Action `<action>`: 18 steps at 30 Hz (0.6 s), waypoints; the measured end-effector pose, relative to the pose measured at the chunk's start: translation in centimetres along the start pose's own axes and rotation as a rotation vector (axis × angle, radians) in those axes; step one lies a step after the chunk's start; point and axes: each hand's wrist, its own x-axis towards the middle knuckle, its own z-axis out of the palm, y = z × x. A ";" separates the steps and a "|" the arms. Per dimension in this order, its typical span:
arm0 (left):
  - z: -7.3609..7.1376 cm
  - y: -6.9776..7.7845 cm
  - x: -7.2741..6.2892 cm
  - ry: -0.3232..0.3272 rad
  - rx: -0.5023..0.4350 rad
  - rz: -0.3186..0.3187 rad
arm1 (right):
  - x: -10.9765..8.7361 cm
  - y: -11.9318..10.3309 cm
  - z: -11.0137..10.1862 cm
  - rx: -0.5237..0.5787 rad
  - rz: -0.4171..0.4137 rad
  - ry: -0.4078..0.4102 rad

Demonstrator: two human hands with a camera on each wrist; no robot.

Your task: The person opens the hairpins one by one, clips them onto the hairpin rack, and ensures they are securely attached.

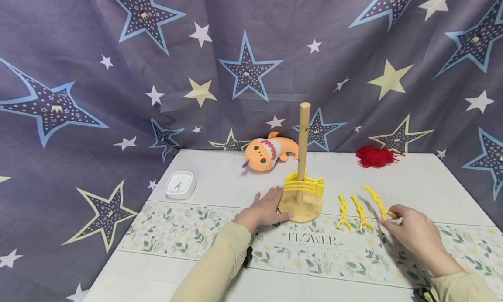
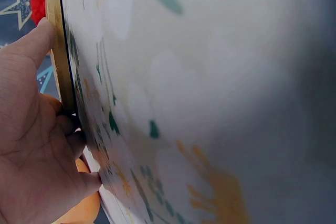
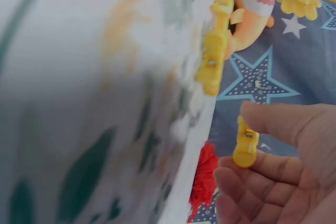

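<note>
My left hand (image 1: 266, 207) lies with spread fingers against the left edge of a round wooden base (image 1: 300, 211); the left wrist view shows its thumb at the base's side (image 2: 61, 59). From this base rises an upright wooden post (image 1: 304, 140), with yellow plastic pieces (image 1: 304, 185) gathered around its lower part. To the right, my right hand (image 1: 416, 232) pinches the near end of a slim yellow forked plastic piece (image 1: 376, 199) between thumb and fingers (image 3: 262, 174). Two similar yellow pieces (image 1: 342, 212) (image 1: 360, 212) lie side by side between the base and that hand.
An orange plush shark (image 1: 263, 153) lies behind the post. At the back right is a heap of red yarn (image 1: 375, 157), and a white clock (image 1: 180, 185) stands on the left. A star-patterned curtain (image 1: 243, 13) hangs behind the table.
</note>
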 end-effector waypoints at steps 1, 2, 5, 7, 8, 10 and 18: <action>0.1 0.0 0.0 -0.005 0.005 -0.003 | 0.0 -0.2 -0.1 0.014 -0.008 0.018; 0.1 0.0 0.1 -0.009 0.011 -0.005 | 0.1 -0.5 -0.1 0.028 -0.017 0.036; 0.1 0.0 0.0 -0.003 0.013 -0.001 | 0.2 -1.3 -0.3 0.060 -0.050 0.085; 0.0 0.0 -0.1 0.003 0.012 0.006 | 0.2 -2.0 -0.3 0.075 -0.081 0.132; 0.0 0.1 -0.1 0.008 0.011 0.010 | 0.2 -2.3 -0.3 0.078 -0.099 0.158; -0.1 0.1 -0.2 0.012 0.011 0.013 | 0.3 -2.9 -0.4 0.083 -0.132 0.201; -0.1 0.1 -0.2 0.008 0.014 0.011 | 0.7 -5.2 -0.9 0.105 -0.212 0.286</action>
